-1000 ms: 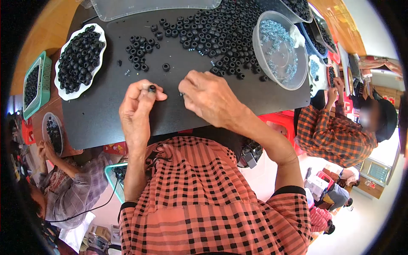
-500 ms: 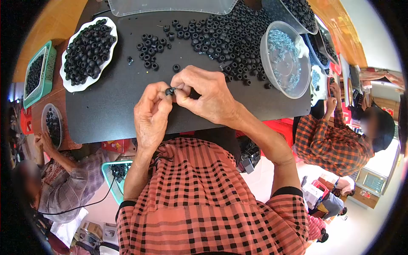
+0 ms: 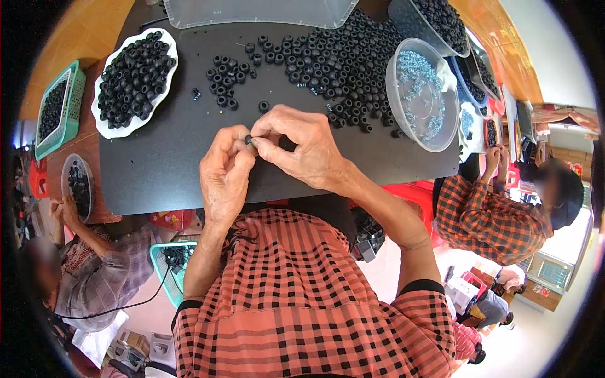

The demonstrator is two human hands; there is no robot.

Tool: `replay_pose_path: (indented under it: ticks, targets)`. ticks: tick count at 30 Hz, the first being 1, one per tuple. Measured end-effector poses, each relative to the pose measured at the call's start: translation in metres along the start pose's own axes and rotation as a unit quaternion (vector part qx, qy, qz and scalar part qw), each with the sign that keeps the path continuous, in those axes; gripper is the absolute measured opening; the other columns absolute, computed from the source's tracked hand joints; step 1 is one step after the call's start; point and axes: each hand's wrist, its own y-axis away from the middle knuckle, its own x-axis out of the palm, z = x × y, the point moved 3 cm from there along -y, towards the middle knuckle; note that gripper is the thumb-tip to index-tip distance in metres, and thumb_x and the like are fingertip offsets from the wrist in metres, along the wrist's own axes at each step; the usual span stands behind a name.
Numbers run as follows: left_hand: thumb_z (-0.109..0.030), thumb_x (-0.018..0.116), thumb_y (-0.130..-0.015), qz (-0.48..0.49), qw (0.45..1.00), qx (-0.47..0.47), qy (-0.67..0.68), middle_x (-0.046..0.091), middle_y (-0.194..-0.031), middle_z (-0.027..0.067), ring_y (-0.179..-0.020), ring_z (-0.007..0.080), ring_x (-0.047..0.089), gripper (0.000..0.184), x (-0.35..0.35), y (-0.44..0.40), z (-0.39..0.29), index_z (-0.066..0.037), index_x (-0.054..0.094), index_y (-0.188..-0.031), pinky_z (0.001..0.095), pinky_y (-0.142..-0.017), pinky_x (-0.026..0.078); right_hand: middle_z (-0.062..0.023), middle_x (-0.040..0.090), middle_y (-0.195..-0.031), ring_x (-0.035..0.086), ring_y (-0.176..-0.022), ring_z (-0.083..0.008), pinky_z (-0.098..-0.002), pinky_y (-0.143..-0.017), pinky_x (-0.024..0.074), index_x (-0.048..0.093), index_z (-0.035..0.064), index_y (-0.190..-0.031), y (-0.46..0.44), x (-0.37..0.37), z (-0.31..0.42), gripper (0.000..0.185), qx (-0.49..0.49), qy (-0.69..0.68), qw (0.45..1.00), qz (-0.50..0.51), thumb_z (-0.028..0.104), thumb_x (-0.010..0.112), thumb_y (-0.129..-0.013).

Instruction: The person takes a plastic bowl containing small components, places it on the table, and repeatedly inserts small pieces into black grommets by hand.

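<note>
My left hand (image 3: 223, 171) pinches a small round black part (image 3: 248, 139) above the dark tabletop, near its front edge. From the right, my right hand (image 3: 304, 148) presses thumb and forefinger together against the same part. Whatever sits between those right fingertips is too hidden to make out. One loose black ring-like part (image 3: 263, 107) lies just beyond my hands. A wide heap of these holed black parts (image 3: 340, 63) spreads over the back right, with a smaller cluster (image 3: 227, 79) left of it.
A white scalloped plate (image 3: 99, 123) piled with black parts stands at left. On the right, a clear round tub (image 3: 441, 142) holds tiny blue metallic pieces (image 3: 416, 79). A clear bin (image 3: 258, 16) lies behind. Co-workers sit left (image 3: 104, 283) and right (image 3: 498, 217).
My right fingertips have closed in over the black part, which now shows less between my hands. The view has shifted slightly; the tabletop things stay as they were.
</note>
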Motion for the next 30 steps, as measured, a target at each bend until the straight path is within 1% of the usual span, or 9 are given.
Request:
replay_pose_path:
  ticks: [3, 5, 8, 15, 22, 25, 27, 28, 30]
  targets:
    - [0.000, 0.052, -0.089, 0.013, 1.000, -0.013, -0.016, 0.054, -0.076, -0.0030, -0.071, 0.0023, 0.048, 0.012, -0.005, -0.002, -0.002, -0.001, 0.057, -0.100, 0.0178, -0.067, 0.040, -0.0053, 0.063, -0.078, 0.061, -0.064, -0.0107, -0.0251, -0.057, 0.0487, 0.063, -0.0008, -0.085, -0.002, 0.000, -0.005, 0.008, 0.041, -0.037, 0.998, -0.001, -0.001, 0.067, -0.078]
    - [-0.001, 0.050, -0.090, 0.071, 0.982, -0.059, 0.165, 0.063, -0.081, 0.0039, -0.079, 0.0086, 0.057, 0.014, -0.002, -0.003, -0.003, 0.000, 0.058, -0.101, 0.0230, -0.078, 0.045, -0.0048, 0.063, -0.075, 0.059, -0.061, -0.0102, -0.0243, -0.055, 0.0471, 0.063, -0.0001, -0.083, -0.010, -0.006, -0.009, 0.006, 0.044, 0.010, 0.999, -0.021, -0.001, 0.067, -0.078]
    - [-0.001, 0.048, -0.091, 0.059, 0.977, -0.041, 0.201, 0.067, -0.087, 0.0105, -0.088, 0.0151, 0.061, 0.016, -0.007, -0.003, 0.003, 0.001, 0.057, -0.103, 0.0293, -0.088, 0.044, -0.0067, 0.060, -0.074, 0.057, -0.057, -0.0111, -0.0259, -0.052, 0.0451, 0.062, -0.0005, -0.084, -0.037, -0.021, -0.015, 0.006, -0.052, 0.138, 0.988, -0.039, 0.001, 0.066, -0.079]
    - [-0.011, 0.054, -0.092, 0.051, 0.975, -0.049, 0.212, 0.062, -0.082, 0.0069, -0.095, 0.0186, 0.057, 0.014, -0.008, -0.008, 0.004, -0.002, 0.057, -0.101, 0.0339, -0.091, 0.042, -0.0114, 0.059, -0.079, 0.060, -0.067, -0.0308, -0.0393, -0.062, 0.0506, 0.061, 0.0021, -0.091, -0.075, -0.010, -0.043, 0.015, -0.129, 0.280, 0.950, 0.048, 0.007, 0.065, -0.079]
    - [-0.012, 0.053, -0.093, 0.056, 0.974, -0.055, 0.213, 0.062, -0.082, 0.0072, -0.094, 0.0184, 0.057, 0.013, -0.008, -0.008, 0.005, -0.002, 0.056, -0.102, 0.0336, -0.090, 0.042, -0.0111, 0.057, -0.078, 0.060, -0.070, -0.0340, -0.0429, -0.062, 0.0500, 0.062, 0.0067, -0.092, -0.075, -0.004, -0.039, 0.016, -0.088, 0.340, 0.934, 0.069, 0.007, 0.064, -0.076]
    - [-0.011, 0.054, -0.093, 0.054, 0.973, -0.056, 0.215, 0.062, -0.082, 0.0073, -0.094, 0.0184, 0.057, 0.013, -0.008, -0.008, 0.006, -0.002, 0.056, -0.102, 0.0335, -0.090, 0.043, -0.0090, 0.057, -0.076, 0.061, -0.064, -0.0273, -0.0357, -0.059, 0.0503, 0.064, 0.0071, -0.095, -0.068, -0.008, -0.035, 0.022, -0.088, 0.340, 0.935, 0.053, 0.004, 0.065, -0.073]
    - [-0.010, 0.054, -0.094, 0.050, 0.974, -0.044, 0.216, 0.063, -0.083, 0.0075, -0.093, 0.0178, 0.058, 0.013, -0.008, -0.008, 0.006, -0.002, 0.057, -0.103, 0.0326, -0.089, 0.043, -0.0037, 0.059, -0.073, 0.060, -0.061, -0.0129, -0.0256, -0.057, 0.0482, 0.065, 0.0050, -0.097, -0.062, -0.013, -0.028, 0.023, 0.002, 0.155, 0.986, 0.061, -0.001, 0.064, -0.074]
    - [-0.010, 0.054, -0.094, 0.051, 0.974, -0.045, 0.215, 0.063, -0.083, 0.0075, -0.093, 0.0178, 0.058, 0.013, -0.007, -0.008, 0.006, -0.002, 0.057, -0.103, 0.0326, -0.089, 0.043, -0.0037, 0.059, -0.073, 0.060, -0.061, -0.0129, -0.0256, -0.057, 0.0482, 0.065, 0.0050, -0.097, -0.058, -0.012, -0.022, 0.023, 0.002, 0.154, 0.986, 0.059, -0.001, 0.064, -0.074]
    - [-0.003, 0.049, -0.093, 0.032, 0.981, -0.035, 0.187, 0.066, -0.084, 0.0074, -0.087, 0.0111, 0.060, 0.014, -0.006, -0.008, 0.006, 0.000, 0.057, -0.104, 0.0256, -0.085, 0.045, -0.0003, 0.062, -0.073, 0.057, -0.064, -0.0029, -0.0191, -0.058, 0.0454, 0.065, 0.0020, -0.095, -0.045, -0.009, -0.014, 0.017, 0.130, -0.078, 0.985, 0.078, -0.003, 0.063, -0.078]
